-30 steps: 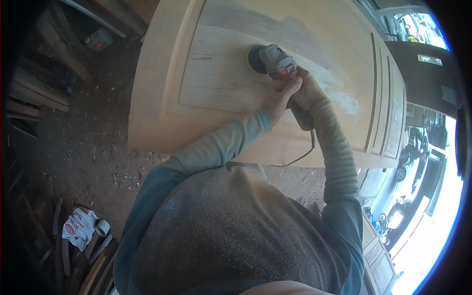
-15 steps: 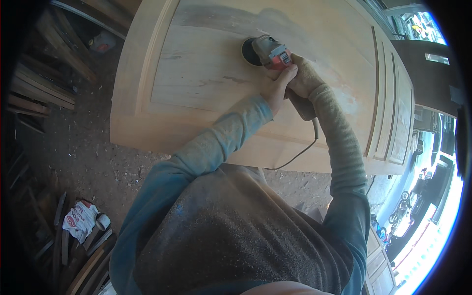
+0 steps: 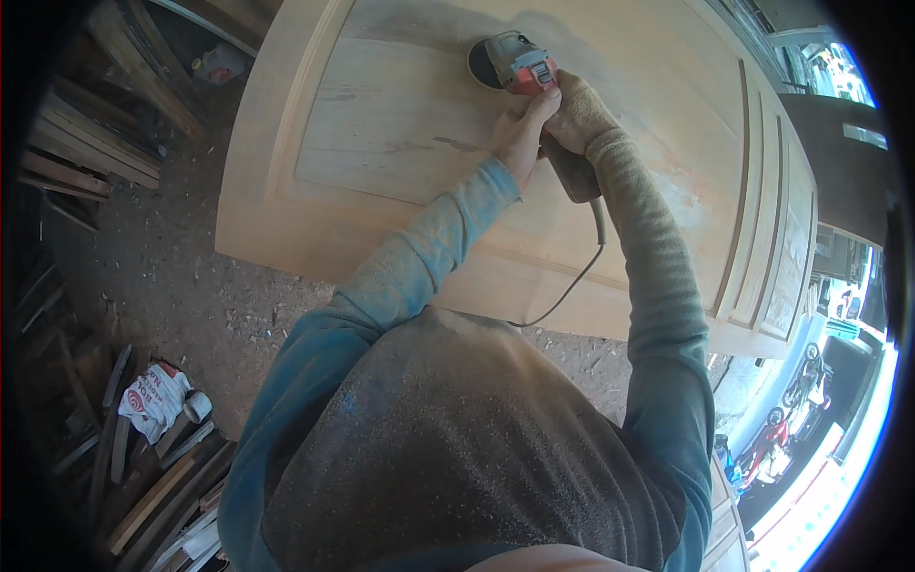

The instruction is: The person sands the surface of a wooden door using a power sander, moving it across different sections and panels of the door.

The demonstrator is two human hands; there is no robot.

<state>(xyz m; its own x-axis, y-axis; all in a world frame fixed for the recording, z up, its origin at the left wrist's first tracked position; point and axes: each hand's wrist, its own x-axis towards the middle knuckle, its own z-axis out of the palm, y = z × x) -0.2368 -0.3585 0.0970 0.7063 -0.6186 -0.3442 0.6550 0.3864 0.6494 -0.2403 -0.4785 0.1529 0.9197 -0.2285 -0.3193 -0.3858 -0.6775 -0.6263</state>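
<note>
Both my hands are closed around an angle grinder (image 3: pixel 532 71) with a red-and-grey body and a dark rear handle. Its round sanding disc (image 3: pixel 484 65) sits against the flat panel of a pale wooden door (image 3: pixel 381 124). My left hand (image 3: pixel 518 135) grips the near left side of the tool, thumb pointing up along the body. On the right side, my dust-covered right hand (image 3: pixel 579 112) wraps round the body; the fingers underneath are partly hidden. A grey cord (image 3: pixel 589 267) runs from the handle's back end toward me, over the door's near edge.
Wood offcuts (image 3: pixel 181 477) and a white printed bag (image 3: pixel 154 400) lie at the lower left. Long boards (image 3: pixel 105 133) and a plastic jug (image 3: pixel 219 64) stand at the upper left. Shavings litter the floor (image 3: pixel 191 286). Motorcycles (image 3: pixel 767 443) show at the right.
The grinder, held in both hands, has slid away from me across the door panel. The cord has shifted along with it, and my view has moved slightly.
</note>
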